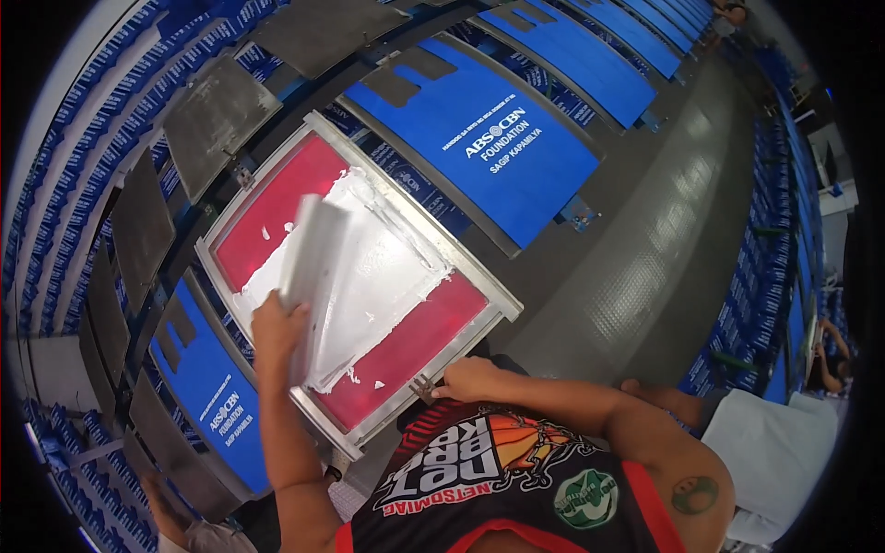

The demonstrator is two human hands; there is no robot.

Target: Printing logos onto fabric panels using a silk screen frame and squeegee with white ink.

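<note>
A metal-framed printing screen [502, 297] with red mesh lies tilted in front of me, its middle smeared with white ink [387, 267]. My left hand [277, 324] grips the near end of a long white squeegee [313, 267] that rests on the ink and looks blurred. My right hand [466, 380] holds the frame's near edge beside a small metal clamp. Blue printed fabric panels lie on either side of the screen: one [479, 147] beyond it and one [214, 396] to the left.
Grey empty pallets [217, 115] line the left side. A row of blue panels [590, 55] runs to the far right along the long table. A grey studded floor strip [645, 249] runs right of it, with stacks of blue goods [765, 304] beyond. Another person's arm [834, 341] shows at far right.
</note>
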